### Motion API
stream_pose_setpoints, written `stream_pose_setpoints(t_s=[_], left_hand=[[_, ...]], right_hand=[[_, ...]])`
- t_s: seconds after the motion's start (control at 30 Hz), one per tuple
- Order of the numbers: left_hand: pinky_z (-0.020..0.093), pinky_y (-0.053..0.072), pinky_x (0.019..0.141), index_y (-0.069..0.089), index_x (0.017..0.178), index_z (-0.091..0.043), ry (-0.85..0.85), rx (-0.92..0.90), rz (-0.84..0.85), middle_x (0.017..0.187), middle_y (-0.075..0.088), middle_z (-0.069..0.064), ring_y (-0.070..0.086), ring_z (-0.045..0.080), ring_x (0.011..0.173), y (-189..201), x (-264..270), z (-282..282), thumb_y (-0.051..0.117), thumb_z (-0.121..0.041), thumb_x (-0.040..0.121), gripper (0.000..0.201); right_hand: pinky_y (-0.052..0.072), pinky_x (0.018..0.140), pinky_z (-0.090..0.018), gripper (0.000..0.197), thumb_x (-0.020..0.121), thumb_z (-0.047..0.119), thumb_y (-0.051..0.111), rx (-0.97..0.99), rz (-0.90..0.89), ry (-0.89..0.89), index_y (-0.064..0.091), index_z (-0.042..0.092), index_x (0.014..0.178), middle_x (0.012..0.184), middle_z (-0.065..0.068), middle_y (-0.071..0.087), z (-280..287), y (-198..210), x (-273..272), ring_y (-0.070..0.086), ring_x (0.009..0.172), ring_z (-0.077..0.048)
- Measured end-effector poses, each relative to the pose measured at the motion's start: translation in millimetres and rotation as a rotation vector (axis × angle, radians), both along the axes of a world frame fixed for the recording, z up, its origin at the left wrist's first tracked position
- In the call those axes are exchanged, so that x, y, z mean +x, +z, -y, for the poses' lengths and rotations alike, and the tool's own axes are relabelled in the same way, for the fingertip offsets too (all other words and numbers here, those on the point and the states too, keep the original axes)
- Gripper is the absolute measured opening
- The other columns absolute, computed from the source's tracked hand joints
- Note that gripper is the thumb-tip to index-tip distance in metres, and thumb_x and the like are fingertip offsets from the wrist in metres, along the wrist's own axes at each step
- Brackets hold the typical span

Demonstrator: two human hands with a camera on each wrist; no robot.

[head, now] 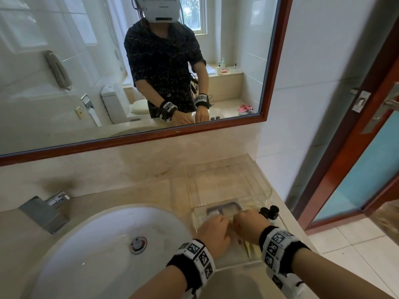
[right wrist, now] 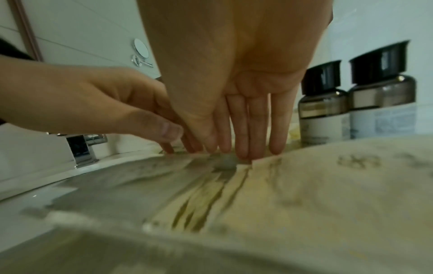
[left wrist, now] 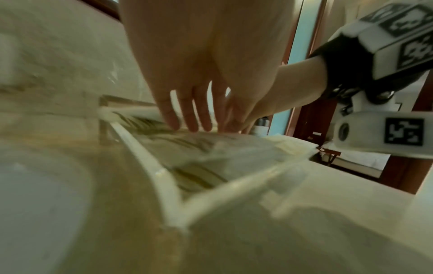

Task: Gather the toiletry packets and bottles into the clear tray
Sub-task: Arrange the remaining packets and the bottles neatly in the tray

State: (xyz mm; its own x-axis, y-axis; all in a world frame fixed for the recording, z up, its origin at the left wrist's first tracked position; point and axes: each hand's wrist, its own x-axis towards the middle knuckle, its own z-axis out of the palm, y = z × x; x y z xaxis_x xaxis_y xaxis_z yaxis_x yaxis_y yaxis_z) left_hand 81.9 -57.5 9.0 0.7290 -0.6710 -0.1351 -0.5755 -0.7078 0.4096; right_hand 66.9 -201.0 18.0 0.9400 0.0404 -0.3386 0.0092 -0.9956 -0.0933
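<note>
- Both hands work side by side over the near end of the tray (head: 264,194), lower centre-right of the head view. The tray sits on the tabletop (head: 121,190) just right of the sink (head: 103,244).
- Left hand (head: 213,234): fingers (left wrist: 172,118) extended downward, tips touching the packets (left wrist: 192,148) in the tray. Nothing visibly pinched; reads as pressing or nudging.
- Right hand (head: 250,225): fingers (right wrist: 241,133) straight and close together, tips pressed on the packets at centre of the right wrist view. No grasp seen.
- Packets: flat, pale, overlapping, inside the tray's near half. A darker-edged packet (head: 223,209) lies just beyond the knuckles.
- Bottles (head: 269,211): two, black caps, upright, at the tray's right edge, just beside the right hand. Whether they stand inside the tray wall or just outside it, cannot tell.
- Risk 1: the right hand is close to the bottles; a sideways sweep could tip them, and that side lies near the tabletop edge.
- Risk 2: pushing slick overlapping packets with flat fingertips may fan them out or ride one over the low wall.
- Risk 3: the tray probably slides easily on the smooth stone; pressing at its near end could shift it toward the sink or the edge.
- Risk 4: wrist views are blurred, so packet count is unverified; one could be left out.
</note>
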Motion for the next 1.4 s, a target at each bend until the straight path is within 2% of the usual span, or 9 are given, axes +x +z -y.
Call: stream_pose_setpoints(t_s=[0.1,0.2,0.37,0.5,0.7,0.8,1.03,1.2,1.4], left_hand=[[0.044,0.037,0.103,0.046,0.125,-0.011,0.037,0.174,-0.106,0.131,0.045,0.011,0.039,0.029,0.125,-13.1,-20.1,13.1,0.050,-0.023,0.088,0.040],[0.044,0.034,0.099,0.043,0.127,-0.016,0.077,0.276,-0.034,0.132,0.043,0.007,0.038,0.028,0.125,-19.2,-34.6,18.7,0.049,-0.036,0.088,0.044],[0.042,0.030,0.104,0.041,0.130,-0.022,0.186,0.211,-0.011,0.136,0.043,0.002,0.037,0.023,0.128,-21.4,-37.9,15.0,0.051,-0.042,0.083,0.052],[0.043,0.031,0.103,0.043,0.127,-0.022,0.196,0.190,-0.012,0.133,0.045,0.002,0.038,0.023,0.127,-18.9,-38.3,19.1,0.046,-0.042,0.083,0.048],[0.043,0.034,0.098,0.050,0.113,-0.023,0.204,0.174,0.027,0.124,0.048,0.002,0.041,0.024,0.121,-21.6,-37.9,27.1,0.040,-0.045,0.078,0.043],[0.043,0.034,0.098,0.052,0.113,-0.022,0.232,0.150,0.040,0.125,0.049,0.002,0.042,0.025,0.122,-24.0,-37.6,29.1,0.028,-0.048,0.072,0.054],[0.043,0.033,0.099,0.048,0.115,-0.020,0.242,0.211,0.041,0.130,0.044,0.003,0.037,0.025,0.126,-27.1,-36.6,33.5,0.054,-0.036,0.083,0.036],[0.042,0.032,0.101,0.049,0.120,-0.022,0.266,0.129,0.030,0.129,0.046,0.000,0.038,0.023,0.126,-30.1,-36.9,27.6,0.051,-0.031,0.084,0.037],[0.039,0.035,0.095,0.057,0.112,-0.025,0.195,-0.006,0.069,0.121,0.052,-0.001,0.046,0.023,0.117,-30.9,-40.8,27.2,0.047,-0.031,0.086,0.029]], right_hand=[[0.047,0.073,-0.036,0.023,0.090,0.012,0.044,0.036,0.000,-0.033,0.064,0.003,0.094,0.108,-0.016,0.065,0.8,-13.3,-14.2,0.063,0.098,-0.031],[0.048,0.078,-0.036,0.021,0.087,0.017,0.047,0.123,0.122,-0.064,0.064,0.005,0.086,0.104,-0.014,0.064,6.9,-30.6,-25.7,0.060,0.098,-0.029],[0.047,0.041,-0.032,0.021,0.061,0.033,0.046,0.129,0.288,-0.104,0.055,0.019,0.049,0.059,0.001,0.060,18.1,-53.8,-40.2,0.062,0.053,-0.022],[0.049,0.043,-0.030,0.022,0.042,0.035,0.072,0.100,0.357,-0.086,0.057,0.024,0.052,0.061,0.005,0.061,18.1,-56.6,-46.0,0.063,0.055,-0.018],[0.049,0.048,-0.031,0.019,0.051,0.023,0.073,0.199,0.394,-0.094,0.061,0.020,0.066,0.071,0.003,0.064,25.0,-61.6,-49.3,0.064,0.063,-0.021],[0.049,0.048,-0.030,0.007,0.061,0.019,0.059,0.272,0.477,-0.086,0.062,0.017,0.067,0.071,0.001,0.064,27.0,-62.1,-50.8,0.063,0.061,-0.023],[0.047,0.062,-0.016,0.025,0.080,0.034,0.050,0.475,0.671,-0.087,0.069,0.018,0.081,0.082,0.004,0.069,23.4,-51.0,-57.5,0.061,0.070,-0.010],[0.051,0.056,-0.026,0.023,0.078,0.029,0.050,0.402,0.814,-0.099,0.068,0.016,0.071,0.070,0.003,0.066,32.3,-53.5,-59.1,0.059,0.066,-0.015],[0.035,0.065,-0.029,0.029,0.071,0.035,0.044,0.278,0.890,-0.400,0.067,0.020,0.060,0.061,0.007,0.065,44.7,-58.2,-70.4,0.052,0.075,-0.013]])
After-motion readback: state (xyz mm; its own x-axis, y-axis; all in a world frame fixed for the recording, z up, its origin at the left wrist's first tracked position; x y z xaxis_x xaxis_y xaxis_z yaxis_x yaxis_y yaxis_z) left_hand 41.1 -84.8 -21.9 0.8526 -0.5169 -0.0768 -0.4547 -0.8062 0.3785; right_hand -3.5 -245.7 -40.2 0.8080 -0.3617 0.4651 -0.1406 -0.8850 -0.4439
